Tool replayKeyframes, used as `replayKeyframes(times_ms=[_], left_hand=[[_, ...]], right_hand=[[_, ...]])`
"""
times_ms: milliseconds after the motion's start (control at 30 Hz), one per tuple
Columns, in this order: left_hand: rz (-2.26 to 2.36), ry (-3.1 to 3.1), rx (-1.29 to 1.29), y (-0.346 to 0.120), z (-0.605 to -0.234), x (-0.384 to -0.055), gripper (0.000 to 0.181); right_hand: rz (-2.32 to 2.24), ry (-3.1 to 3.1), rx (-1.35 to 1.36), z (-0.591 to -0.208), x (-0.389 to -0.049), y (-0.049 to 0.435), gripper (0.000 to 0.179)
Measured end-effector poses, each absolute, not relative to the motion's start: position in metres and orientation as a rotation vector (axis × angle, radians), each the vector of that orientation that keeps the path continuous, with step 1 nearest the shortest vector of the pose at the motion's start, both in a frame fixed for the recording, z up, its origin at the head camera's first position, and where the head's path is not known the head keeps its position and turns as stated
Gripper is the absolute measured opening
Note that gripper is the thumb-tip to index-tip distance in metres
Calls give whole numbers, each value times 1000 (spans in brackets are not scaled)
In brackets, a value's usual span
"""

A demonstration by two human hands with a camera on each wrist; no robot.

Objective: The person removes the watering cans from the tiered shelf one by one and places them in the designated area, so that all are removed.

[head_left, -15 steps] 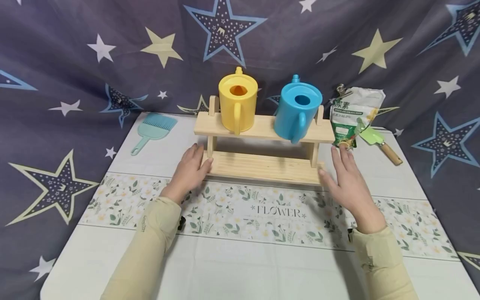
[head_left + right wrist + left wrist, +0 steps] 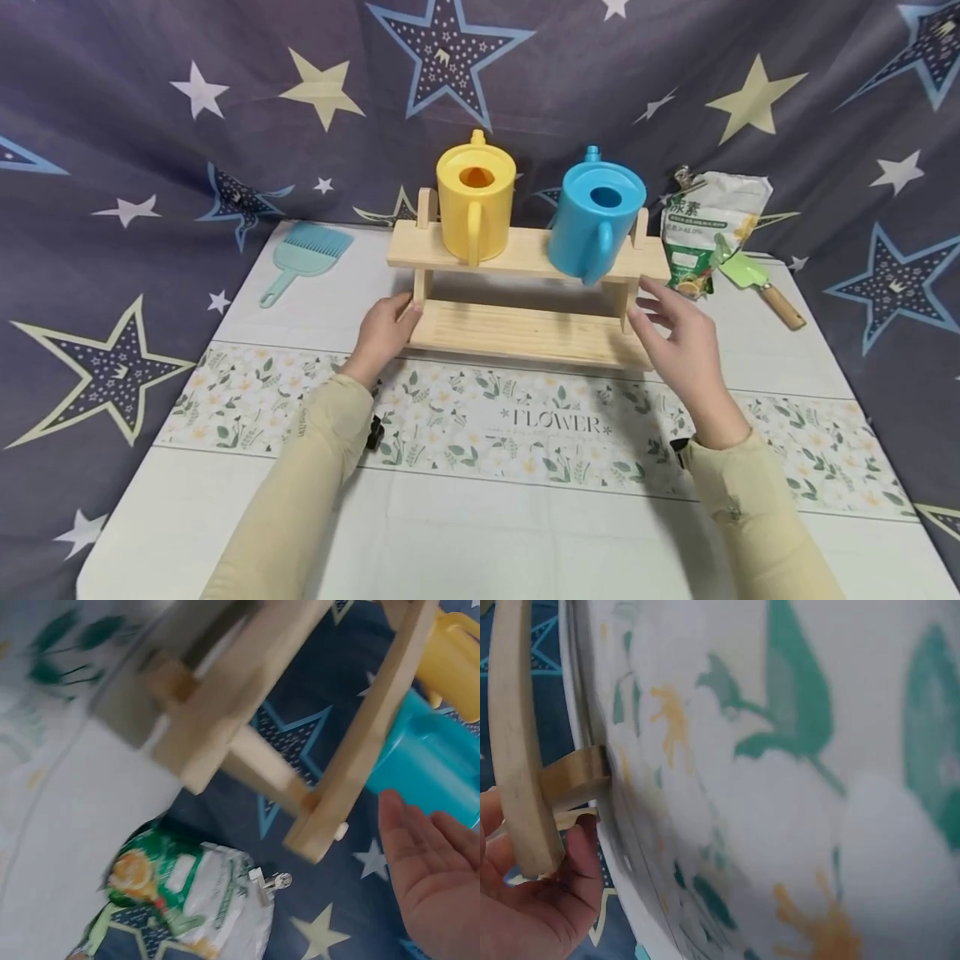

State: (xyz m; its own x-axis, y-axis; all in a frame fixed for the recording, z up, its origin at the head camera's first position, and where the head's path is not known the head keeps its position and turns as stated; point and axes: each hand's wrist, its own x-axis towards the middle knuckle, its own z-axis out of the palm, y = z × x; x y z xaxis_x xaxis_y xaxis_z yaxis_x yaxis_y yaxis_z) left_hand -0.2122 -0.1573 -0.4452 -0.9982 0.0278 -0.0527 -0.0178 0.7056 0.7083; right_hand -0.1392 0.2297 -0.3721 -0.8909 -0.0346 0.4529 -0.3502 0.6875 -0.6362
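Note:
A two-tier wooden shelf [image 2: 525,332] stands on the table, with a yellow watering can [image 2: 476,208] and a blue watering can [image 2: 595,221] upright on its upper board. At its left end, my left hand [image 2: 382,333] grips the lower part. The left wrist view shows curled fingers and thumb [image 2: 585,862] around the wooden end. My right hand [image 2: 682,342] is at the right end, beside the upright [image 2: 630,304]. In the right wrist view, its fingers [image 2: 420,832] extend loosely, apart from the wood and near the blue can.
A teal dustpan with brush [image 2: 309,248] lies at the back left. Right of the shelf, a clipped white-and-green bag [image 2: 708,229] leans at the back, with a green wooden-handled trowel [image 2: 765,287] beside it. A star-patterned curtain [image 2: 247,100] hangs behind the table.
My right hand has moved left and inward to the shelf's right upright, its fingers bending more. The left hand's fingers have closed in around the left end. Shelf and cans look unmoved.

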Motion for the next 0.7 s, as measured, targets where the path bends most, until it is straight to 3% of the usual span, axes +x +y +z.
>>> replayKeyframes(times_ms=[700], left_hand=[[1269,2832,-74,-149,-456,-217,49]], right_hand=[[1440,-2384,274,-339,-170,191,36]])
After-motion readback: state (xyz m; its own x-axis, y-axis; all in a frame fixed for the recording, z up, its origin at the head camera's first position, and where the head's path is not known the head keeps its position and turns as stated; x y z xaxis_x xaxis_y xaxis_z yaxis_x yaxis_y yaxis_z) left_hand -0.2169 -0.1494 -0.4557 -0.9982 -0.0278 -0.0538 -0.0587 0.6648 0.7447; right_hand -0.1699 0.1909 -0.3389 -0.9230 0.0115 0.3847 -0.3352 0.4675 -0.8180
